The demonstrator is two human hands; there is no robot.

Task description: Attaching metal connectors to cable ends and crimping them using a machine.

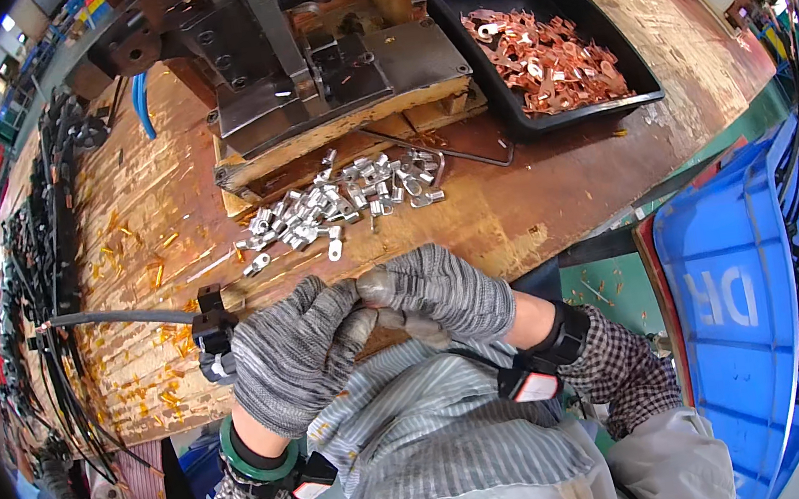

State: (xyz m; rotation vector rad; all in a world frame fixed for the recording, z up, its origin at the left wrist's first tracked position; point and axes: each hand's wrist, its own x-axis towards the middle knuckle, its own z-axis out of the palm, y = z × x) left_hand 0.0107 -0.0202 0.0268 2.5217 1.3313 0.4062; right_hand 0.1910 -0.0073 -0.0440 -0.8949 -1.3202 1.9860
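In grey knitted gloves, my left hand (295,356) and my right hand (441,294) meet at the table's front edge, just in front of my apron. The fingers of both are bent and pressed together at the tips. Whatever lies between them is hidden by the gloves. Against the outer side of my left hand sits a black connector block (215,326), from which a dark cable (120,314) runs left. Whether that hand grips the block, I cannot tell. Beyond my hands lies a loose heap of silver metal cable lugs (352,193).
Behind the lugs stands a dark metal press tool (326,77) on a wooden base. A hex key (468,155) lies beside it. Right of that, a black tray (594,115) holds copper pieces and a bag. Black cables (45,276) line the left; a blue crate (740,306) stands right.
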